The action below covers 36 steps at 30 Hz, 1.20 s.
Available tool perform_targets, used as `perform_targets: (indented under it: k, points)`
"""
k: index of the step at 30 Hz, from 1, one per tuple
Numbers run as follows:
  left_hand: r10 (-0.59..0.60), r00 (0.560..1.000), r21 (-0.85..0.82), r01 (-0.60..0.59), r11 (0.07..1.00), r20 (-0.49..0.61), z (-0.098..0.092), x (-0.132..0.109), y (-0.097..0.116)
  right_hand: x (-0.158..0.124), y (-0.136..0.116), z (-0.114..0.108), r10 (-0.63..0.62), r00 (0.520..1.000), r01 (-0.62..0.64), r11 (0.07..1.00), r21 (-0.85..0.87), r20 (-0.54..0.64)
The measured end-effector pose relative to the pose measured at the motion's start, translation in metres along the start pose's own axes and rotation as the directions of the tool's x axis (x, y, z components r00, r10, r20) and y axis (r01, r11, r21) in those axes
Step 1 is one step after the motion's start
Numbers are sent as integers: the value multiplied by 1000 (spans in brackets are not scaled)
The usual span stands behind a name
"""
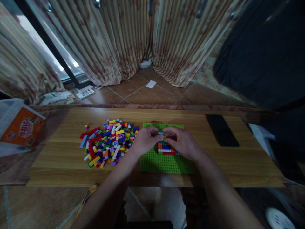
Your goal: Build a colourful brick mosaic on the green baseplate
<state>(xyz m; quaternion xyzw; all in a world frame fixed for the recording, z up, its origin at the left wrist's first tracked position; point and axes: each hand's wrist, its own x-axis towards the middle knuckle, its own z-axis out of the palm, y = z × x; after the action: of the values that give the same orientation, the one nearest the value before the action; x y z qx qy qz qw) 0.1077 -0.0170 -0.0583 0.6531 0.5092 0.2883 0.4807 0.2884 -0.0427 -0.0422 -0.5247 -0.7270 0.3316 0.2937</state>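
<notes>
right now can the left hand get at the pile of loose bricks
Probably yes: the loose bricks lie beside the left hand, with nothing visible blocking the way, though it is at the brick build.

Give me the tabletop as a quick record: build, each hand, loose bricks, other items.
Build: multicoloured bricks on a green baseplate
Left hand: at the build's left side
Right hand: at its right side
Grip: unclear, fingers block the view
Loose bricks: mixed pile left of the baseplate
Other: black phone, right of the baseplate
</notes>
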Motion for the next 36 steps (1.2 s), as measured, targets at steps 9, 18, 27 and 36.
perform_targets:
  k: [9,18,27,36]
  points:
    - [-60,994,-15,58,998,-91,7,4,1,3,0,0,6,1000,-6,1000,22,4]
    - [-62,993,86,71,994,-100,6,0,10,4,-4,0,30,999,-31,997,65,23]
    - [-55,997,153,64,986,-63,6,1,11,6,-2,1,97,995,-99,985,142,19]
    - [-39,999,25,40,999,-27,6,0,9,5,-2,2,87,996,-88,990,114,9]
